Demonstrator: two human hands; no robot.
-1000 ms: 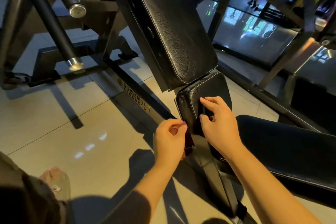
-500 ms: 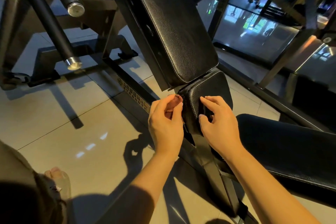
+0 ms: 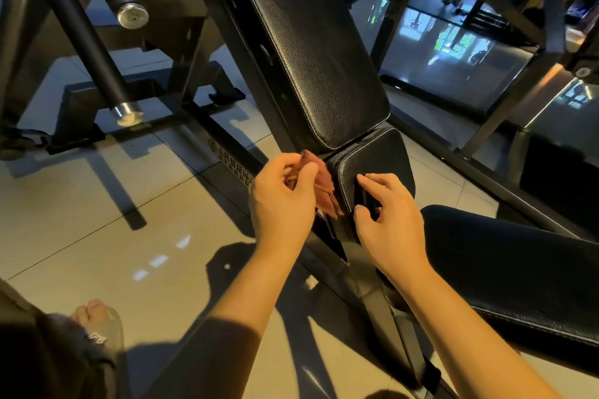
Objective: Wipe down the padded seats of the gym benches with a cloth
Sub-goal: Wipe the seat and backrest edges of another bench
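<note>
My cloth (image 3: pixel 319 185) is reddish brown. The small seat pad (image 3: pixel 379 165) is black with tiny bumps all over. A thin white line of stitches runs round its edge. The big back pad (image 3: pixel 308 42) above it is black and bumpy too. The other bench pad (image 3: pixel 518 269) on my right is black with a pale line along its rim. The frame (image 3: pixel 233 52) is black, with gold letters (image 3: pixel 235 168) low down. The two bars (image 3: pixel 87 39) are black with shiny silver ends. The floor (image 3: pixel 97 220) has pale cream tiles with thin dark lines between them, and dark shadows lie across it.
</note>
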